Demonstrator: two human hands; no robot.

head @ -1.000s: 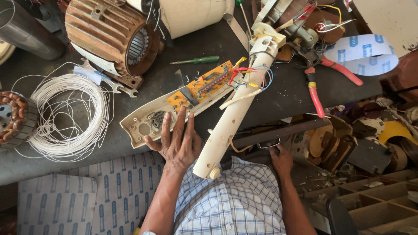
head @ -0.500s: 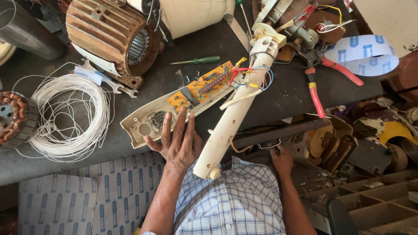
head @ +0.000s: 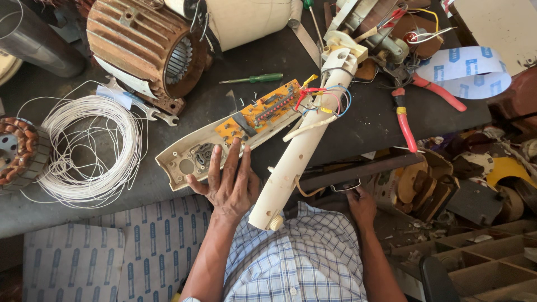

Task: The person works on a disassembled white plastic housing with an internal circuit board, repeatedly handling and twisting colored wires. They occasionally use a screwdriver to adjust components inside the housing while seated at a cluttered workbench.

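Observation:
My left hand point(head: 228, 182) lies flat, fingers spread, on the near end of an opened cream plastic housing point(head: 190, 155) that carries an orange circuit board point(head: 265, 109). Red, blue and yellow wires point(head: 321, 98) run from the board to a long cream perforated tube point(head: 305, 148) lying beside the hand. My right hand point(head: 362, 206) is lower, at the dark table's front edge point(head: 358, 168), under a dark bar; its fingers are partly hidden and I cannot tell whether it holds anything.
A rusty motor body point(head: 148, 47) stands at the back left. A coil of white wire point(head: 89, 148) and a wound stator point(head: 17, 151) lie left. A green screwdriver point(head: 257, 79), red-handled pliers point(head: 411, 106), spanners point(head: 151, 112) and printed sheets point(head: 467, 70) lie about. Cluttered bins point(head: 486, 246) sit right.

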